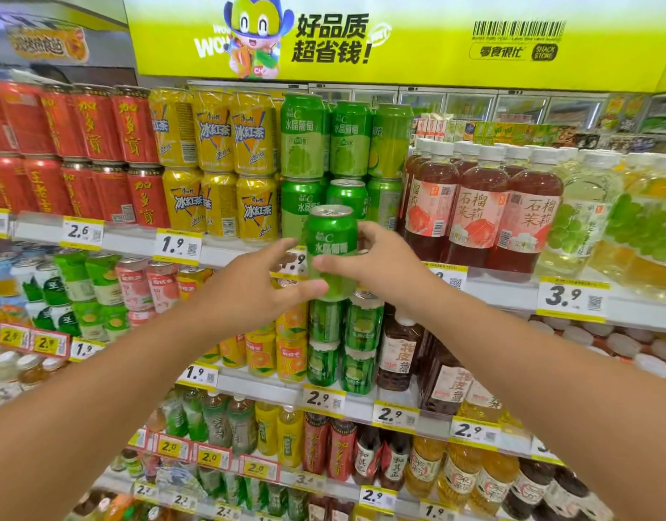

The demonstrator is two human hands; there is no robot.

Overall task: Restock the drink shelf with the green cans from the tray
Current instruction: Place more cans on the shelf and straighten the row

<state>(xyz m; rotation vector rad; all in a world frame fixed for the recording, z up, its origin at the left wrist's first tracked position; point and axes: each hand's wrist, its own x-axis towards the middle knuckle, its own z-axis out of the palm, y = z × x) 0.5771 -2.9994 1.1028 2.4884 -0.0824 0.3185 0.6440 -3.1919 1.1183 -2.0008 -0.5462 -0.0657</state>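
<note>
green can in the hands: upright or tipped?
Upright: the green grape-drink can shows its silver top up, label text level, held between both hands, left and right.

The can (332,250) is green, darker at the top with white characters, paler below with a grape pattern. Shelved cans run red (98,144) with gold script, yellow (215,137) with blue-and-white lettering, then green (301,137). Bottles (478,204) hold red-brown drink under pink-and-white labels. Price tags (572,295) are white edged in yellow. The banner (418,35) is yellow-green with black characters.

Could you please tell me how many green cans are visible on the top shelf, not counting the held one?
6. Upper left can, upper middle can, upper right can; lower left can, lower middle can, lower right can. More may hide behind.
</note>
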